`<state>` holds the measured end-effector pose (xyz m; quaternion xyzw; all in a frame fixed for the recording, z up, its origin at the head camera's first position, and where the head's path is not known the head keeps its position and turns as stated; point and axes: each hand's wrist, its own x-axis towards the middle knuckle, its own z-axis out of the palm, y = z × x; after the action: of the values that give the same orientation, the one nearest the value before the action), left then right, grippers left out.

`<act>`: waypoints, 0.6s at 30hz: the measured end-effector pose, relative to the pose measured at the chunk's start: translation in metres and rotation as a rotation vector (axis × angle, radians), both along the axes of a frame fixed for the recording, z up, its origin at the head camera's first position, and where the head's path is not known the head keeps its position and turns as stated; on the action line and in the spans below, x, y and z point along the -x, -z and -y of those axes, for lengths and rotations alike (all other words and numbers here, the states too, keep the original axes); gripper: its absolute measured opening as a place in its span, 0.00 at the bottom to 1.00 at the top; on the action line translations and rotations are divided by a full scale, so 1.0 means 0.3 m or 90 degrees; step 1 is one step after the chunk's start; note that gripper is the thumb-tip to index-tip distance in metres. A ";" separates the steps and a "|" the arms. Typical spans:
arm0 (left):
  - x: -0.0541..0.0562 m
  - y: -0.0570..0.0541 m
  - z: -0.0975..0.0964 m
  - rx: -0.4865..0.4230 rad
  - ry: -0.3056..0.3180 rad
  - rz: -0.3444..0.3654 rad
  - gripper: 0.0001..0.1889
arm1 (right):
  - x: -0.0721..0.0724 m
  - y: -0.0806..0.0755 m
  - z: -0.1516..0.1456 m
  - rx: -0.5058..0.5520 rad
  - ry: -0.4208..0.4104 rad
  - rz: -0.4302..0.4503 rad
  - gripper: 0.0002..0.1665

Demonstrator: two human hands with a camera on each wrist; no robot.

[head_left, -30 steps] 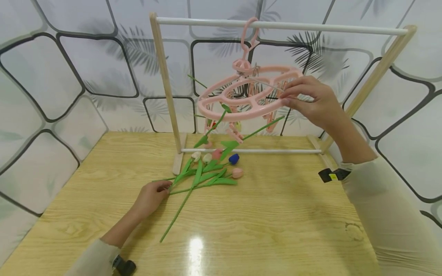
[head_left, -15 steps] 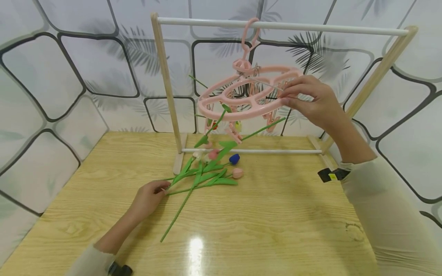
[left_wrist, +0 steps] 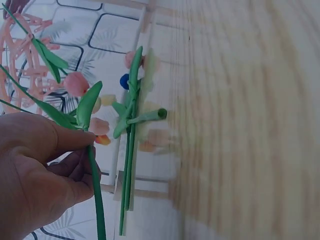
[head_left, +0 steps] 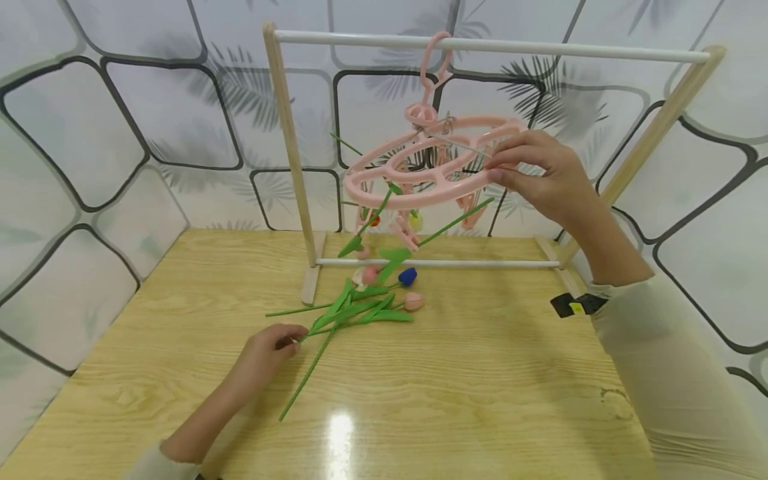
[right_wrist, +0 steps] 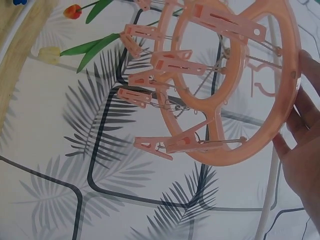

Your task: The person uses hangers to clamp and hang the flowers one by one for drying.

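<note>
My left hand (head_left: 264, 353) pinches the green stem of an artificial tulip (left_wrist: 88, 106) between thumb and fingers, low over the table. Which blossom belongs to this stem is hard to tell among the overlapping flowers. Beside it lie more tulips, including a blue one (head_left: 407, 277) and a light pink one (head_left: 414, 301). My right hand (head_left: 540, 173) grips the rim of a pink round clip hanger (head_left: 432, 197), which hangs tilted. Several clothespins (right_wrist: 180, 64) dangle from it. Tulips hang from some clips, among them a red-orange one (right_wrist: 72, 11) and a yellow one (right_wrist: 50, 54).
The hanger's hook (head_left: 427, 60) sits over the white top bar (head_left: 540, 47) of a wooden-legged rack. A lower white bar (head_left: 480, 264) runs just above the wooden table (head_left: 468, 400). Patterned cloth (head_left: 192, 113) surrounds the table at the back and sides.
My left hand first draws back slightly, then shifts a little toward the right and nearer with the tulip. The white blossoms at the pile's left no longer show there. My right hand stays on the hanger.
</note>
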<state>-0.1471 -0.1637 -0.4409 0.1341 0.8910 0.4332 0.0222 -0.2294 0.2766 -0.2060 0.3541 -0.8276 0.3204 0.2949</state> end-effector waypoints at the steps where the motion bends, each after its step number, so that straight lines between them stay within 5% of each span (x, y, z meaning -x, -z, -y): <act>1: -0.006 -0.002 -0.003 -0.002 0.001 0.006 0.15 | -0.001 0.000 0.001 0.000 -0.001 -0.001 0.15; 18: -0.050 0.011 -0.033 -0.011 0.037 0.083 0.14 | 0.000 -0.008 0.021 0.004 -0.017 -0.041 0.14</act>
<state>-0.1321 -0.1539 -0.4443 0.1319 0.8797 0.4476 0.0914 -0.2293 0.2703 -0.2035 0.3746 -0.8117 0.3155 0.3183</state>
